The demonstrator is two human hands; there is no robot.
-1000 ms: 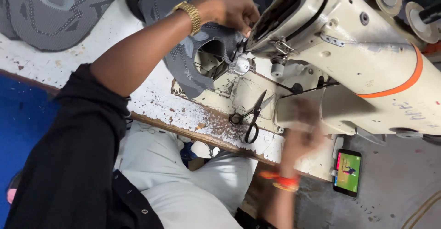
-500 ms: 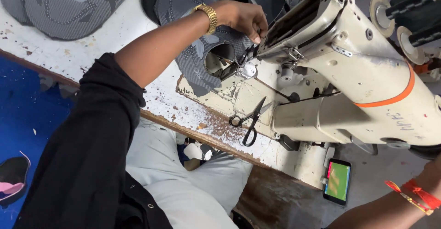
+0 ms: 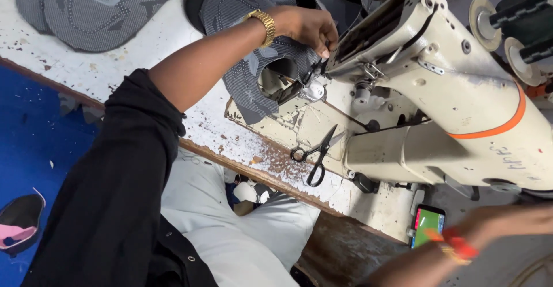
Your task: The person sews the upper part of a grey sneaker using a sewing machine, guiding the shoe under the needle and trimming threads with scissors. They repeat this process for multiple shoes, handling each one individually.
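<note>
One grey knit shoe upper (image 3: 253,79) (dotted pattern), left hand (image 3: 308,27) pinching it.

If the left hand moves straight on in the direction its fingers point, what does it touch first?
Most likely the head of the cream sewing machine. The left hand rests on the grey shoe upper, fingertips pointing at the machine's needle end, almost touching; depth is unclear.

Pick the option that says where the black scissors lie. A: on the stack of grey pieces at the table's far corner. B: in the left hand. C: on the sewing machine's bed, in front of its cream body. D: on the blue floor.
C: the black scissors lie untouched on the sewing machine bed, while the left hand is up at the grey shoe upper by the needle.
</note>
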